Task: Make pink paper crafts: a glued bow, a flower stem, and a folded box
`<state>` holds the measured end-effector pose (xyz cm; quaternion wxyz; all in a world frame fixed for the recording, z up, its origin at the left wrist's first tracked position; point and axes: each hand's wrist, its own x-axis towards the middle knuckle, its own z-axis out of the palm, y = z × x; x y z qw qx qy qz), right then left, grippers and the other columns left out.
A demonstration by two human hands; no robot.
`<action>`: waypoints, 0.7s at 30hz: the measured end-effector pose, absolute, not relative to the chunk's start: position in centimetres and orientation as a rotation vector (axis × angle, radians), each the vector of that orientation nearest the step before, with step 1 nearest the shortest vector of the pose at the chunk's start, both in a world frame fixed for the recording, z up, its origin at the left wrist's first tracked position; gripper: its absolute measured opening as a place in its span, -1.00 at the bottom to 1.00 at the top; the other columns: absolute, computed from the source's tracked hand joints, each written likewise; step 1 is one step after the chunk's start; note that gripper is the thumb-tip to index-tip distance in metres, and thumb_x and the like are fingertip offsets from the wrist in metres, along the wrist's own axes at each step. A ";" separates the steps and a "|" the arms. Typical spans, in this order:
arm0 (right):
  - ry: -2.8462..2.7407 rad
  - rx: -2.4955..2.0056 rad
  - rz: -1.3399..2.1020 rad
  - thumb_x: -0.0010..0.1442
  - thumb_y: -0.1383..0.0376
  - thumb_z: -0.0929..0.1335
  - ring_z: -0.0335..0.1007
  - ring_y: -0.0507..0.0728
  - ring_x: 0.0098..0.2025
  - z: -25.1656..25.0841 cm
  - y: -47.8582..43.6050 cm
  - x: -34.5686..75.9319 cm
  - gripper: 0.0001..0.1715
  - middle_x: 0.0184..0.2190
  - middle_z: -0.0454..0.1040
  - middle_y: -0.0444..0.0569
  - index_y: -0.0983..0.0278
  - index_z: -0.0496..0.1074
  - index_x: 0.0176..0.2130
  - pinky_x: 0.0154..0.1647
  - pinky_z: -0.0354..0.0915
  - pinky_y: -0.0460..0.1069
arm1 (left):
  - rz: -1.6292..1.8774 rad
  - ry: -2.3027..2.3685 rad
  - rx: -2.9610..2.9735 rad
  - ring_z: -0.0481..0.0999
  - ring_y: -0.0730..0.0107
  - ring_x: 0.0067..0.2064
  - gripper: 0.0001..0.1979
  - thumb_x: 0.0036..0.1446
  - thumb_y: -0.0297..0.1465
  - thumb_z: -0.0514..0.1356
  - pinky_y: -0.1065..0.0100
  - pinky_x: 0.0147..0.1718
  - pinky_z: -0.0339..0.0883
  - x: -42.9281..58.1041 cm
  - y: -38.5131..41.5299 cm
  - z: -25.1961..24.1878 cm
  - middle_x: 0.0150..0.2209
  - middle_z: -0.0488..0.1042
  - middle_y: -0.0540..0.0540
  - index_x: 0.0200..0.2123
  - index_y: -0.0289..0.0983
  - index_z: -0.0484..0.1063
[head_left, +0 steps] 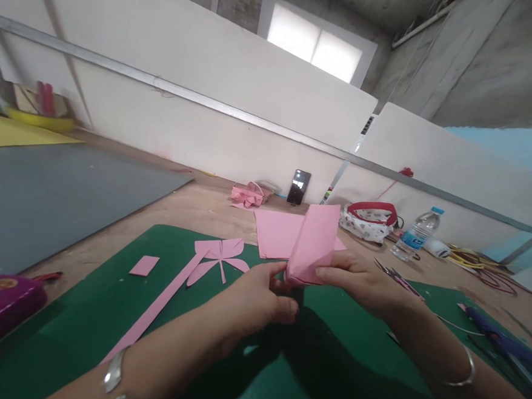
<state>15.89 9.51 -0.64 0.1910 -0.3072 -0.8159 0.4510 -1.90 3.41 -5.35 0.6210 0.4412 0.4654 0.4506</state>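
Above the green cutting mat [182,369] I hold a folded pink paper piece [314,238], bag-like and tilted, its lower end towards me. My right hand [351,275] grips its lower right side, thumb on the near face. At its lower left corner is my left hand [275,293], fingers curled against the paper and thumb lower down; the fingertips are partly hidden. A pink paper sheet [277,232] lies just behind. To the left on the mat are a pink flower-shaped cutout [220,254], a long pink strip [164,301] and a small pink square [144,266].
Scissors [402,281] and a blue glue gun [498,329] lie at right. Behind them stand a water bottle [418,234] and a white pouch with red trim [370,222]. A phone [298,187] leans on the wall beside a pink paper item [250,194]. A purple container [11,305] stands left.
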 end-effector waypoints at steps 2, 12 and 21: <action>-2.210 -0.769 1.321 0.14 0.26 0.38 0.40 0.06 -0.24 -0.9 9.6 15.9 -0.85 -0.36 0.55 -0.14 0.16 0.60 -0.32 -0.14 0.28 -0.06 | 1.059 1.008 0.851 0.59 0.18 -0.27 -0.36 -0.28 -0.63 0.19 0.20 -0.21 0.48 -1.8 3.2 -5.1 -0.27 0.54 -0.16 0.00 -0.30 0.38; -1.888 -0.671 1.434 -0.06 0.39 0.44 0.41 0.08 -0.30 -4.4 13.0 16.1 -0.85 -0.45 0.57 -0.14 0.20 0.61 -0.40 -0.17 0.29 -0.02 | 1.506 0.913 0.545 0.58 0.25 -0.14 -0.36 -0.18 -0.72 0.09 0.30 -0.16 0.53 -2.9 4.1 -3.4 -0.07 0.52 -0.11 0.04 -0.23 0.29; -1.815 -0.668 1.589 -0.08 0.35 0.47 0.46 0.13 -0.22 -4.4 13.4 16.0 -0.83 -0.36 0.59 -0.07 0.22 0.61 -0.35 -0.09 0.34 0.05 | 1.478 1.039 0.525 0.61 0.22 -0.22 -0.40 0.10 -0.59 0.12 0.21 -0.24 0.56 -3.1 4.7 -4.2 -0.03 0.49 -0.12 0.19 -0.08 0.16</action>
